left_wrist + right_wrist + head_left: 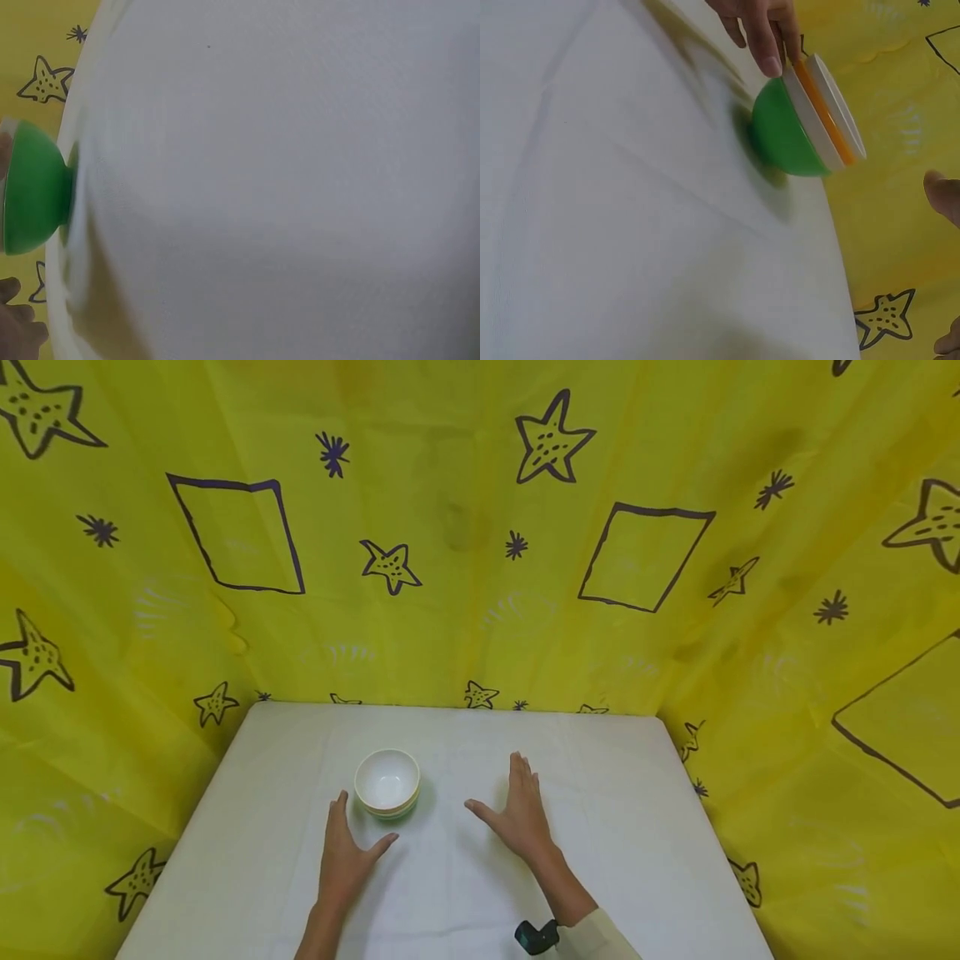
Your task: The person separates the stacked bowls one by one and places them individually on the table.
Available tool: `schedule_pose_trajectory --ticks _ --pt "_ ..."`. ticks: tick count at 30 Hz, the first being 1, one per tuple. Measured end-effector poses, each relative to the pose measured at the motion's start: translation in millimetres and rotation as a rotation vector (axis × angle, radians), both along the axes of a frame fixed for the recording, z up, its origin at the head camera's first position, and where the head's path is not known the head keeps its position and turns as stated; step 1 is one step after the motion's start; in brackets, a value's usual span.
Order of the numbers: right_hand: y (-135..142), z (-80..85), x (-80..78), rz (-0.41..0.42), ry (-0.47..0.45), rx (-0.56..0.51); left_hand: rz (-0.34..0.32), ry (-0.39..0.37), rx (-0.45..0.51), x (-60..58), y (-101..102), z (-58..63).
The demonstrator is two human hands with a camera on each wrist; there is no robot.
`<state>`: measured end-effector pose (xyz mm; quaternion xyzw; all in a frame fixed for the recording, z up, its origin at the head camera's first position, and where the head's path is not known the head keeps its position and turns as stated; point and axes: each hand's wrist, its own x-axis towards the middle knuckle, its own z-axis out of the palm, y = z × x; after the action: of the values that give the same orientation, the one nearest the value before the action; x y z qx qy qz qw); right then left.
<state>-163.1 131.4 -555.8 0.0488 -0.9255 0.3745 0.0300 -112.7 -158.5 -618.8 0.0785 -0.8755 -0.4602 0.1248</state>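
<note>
A small stack of nested bowls [387,781] with white insides stands upright on the white table. From the side, the right wrist view shows a green bowl [784,135] at the bottom and an orange-banded bowl [826,112] inside it. My left hand [348,860] is at the stack's near left, thumb and fingers spread wide and holding nothing. Whether its fingertips touch the bowls I cannot tell. Off to the right of the stack, my right hand [522,818] hovers with straight fingers and thumb apart, also holding nothing. The left wrist view cuts off part of the green bowl [34,191].
A white cloth covers the table [600,793]. Yellow curtains [450,635] with drawn stars and frames enclose its back and sides. A black device [536,935] is by my right wrist, next to a pale sleeve [600,937].
</note>
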Motion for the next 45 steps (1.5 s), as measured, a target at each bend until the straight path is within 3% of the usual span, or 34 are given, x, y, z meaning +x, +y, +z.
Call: schedule_pose_trajectory --ticks 16,27,45 --pt "-33.8 2.3 -11.5 0.042 -0.028 -0.005 -0.022 0.09 0.055 -12.4 9.6 -5.9" --pt "-55.7 5.4 -18.7 0.089 -0.016 -0.015 -0.022 0.098 0.122 -19.1 10.7 -13.3" --pt "-93.5 -3.6 -29.6 0.181 -0.028 0.026 0.012 0.102 0.155 -27.4 17.7 -20.0"
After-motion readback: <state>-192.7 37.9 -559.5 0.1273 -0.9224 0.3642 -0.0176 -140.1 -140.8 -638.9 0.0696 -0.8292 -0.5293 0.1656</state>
